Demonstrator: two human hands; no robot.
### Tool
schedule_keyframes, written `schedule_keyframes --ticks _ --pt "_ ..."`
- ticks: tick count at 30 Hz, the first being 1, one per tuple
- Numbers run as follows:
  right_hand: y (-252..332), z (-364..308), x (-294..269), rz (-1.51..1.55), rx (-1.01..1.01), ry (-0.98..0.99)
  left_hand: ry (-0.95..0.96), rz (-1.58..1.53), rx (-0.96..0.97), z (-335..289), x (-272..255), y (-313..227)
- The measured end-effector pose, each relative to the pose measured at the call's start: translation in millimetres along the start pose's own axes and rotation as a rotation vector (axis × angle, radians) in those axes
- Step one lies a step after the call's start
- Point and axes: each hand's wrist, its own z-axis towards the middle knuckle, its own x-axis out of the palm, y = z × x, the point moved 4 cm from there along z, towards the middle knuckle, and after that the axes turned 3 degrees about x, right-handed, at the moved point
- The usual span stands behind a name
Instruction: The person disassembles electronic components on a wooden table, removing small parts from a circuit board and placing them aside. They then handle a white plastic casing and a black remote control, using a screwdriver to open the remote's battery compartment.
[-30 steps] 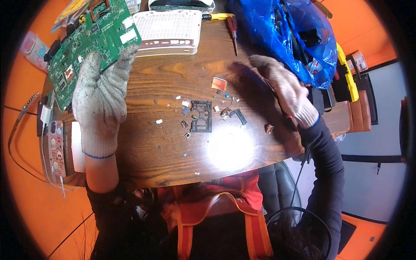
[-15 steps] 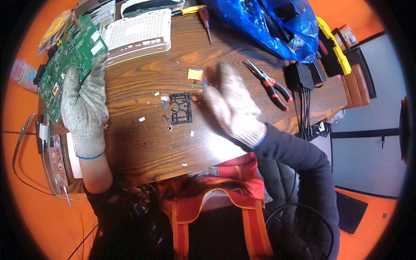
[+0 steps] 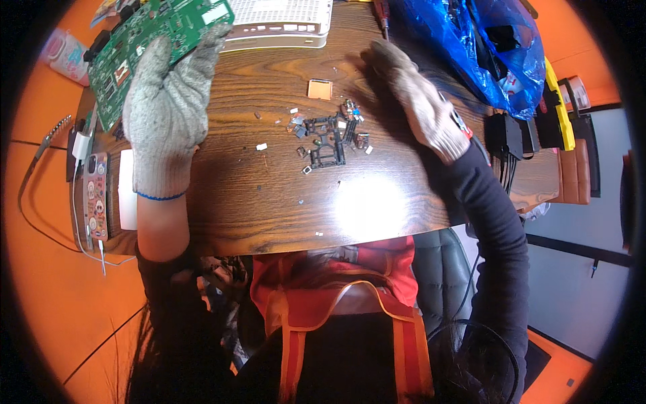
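Head view: The left hand, gloved, is clamped on the near edge of a green circuit board, held tilted at the upper left of the table. The right hand, also gloved, hangs over the right half, fingers straight and unclenched.

Between the hands lie a black plastic frame, small scraps around it, and an orange square just beyond.

Obstructions: a white box stands just right of the board. A blue bag crowds the area beyond the right hand; a screwdriver lies between box and bag. The right wrist mostly covers a red-and-black tool. A black adapter sits near the right edge. Left of the left forearm: a white sheet and a phone.
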Motion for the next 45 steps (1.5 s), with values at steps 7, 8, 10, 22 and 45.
schedule_keyframes --ticks 7,8,10,22,45 --pt "30 15 40 -0.058 -0.234 0.150 -0.142 0.176 -0.048 4 -5 -9" --pt "37 12 40 0.011 -0.197 0.164 -0.124 0.196 -0.043 5 -2 -8" --pt "48 9 44 0.270 -0.115 0.267 -0.171 0.129 -0.096 4 3 1" --pt "63 -29 66 1.028 0.377 -0.429 -0.335 0.363 0.085 2 28 24" --pt "131 -54 27 1.111 0.097 0.112 -0.267 0.478 0.118 3 11 6"
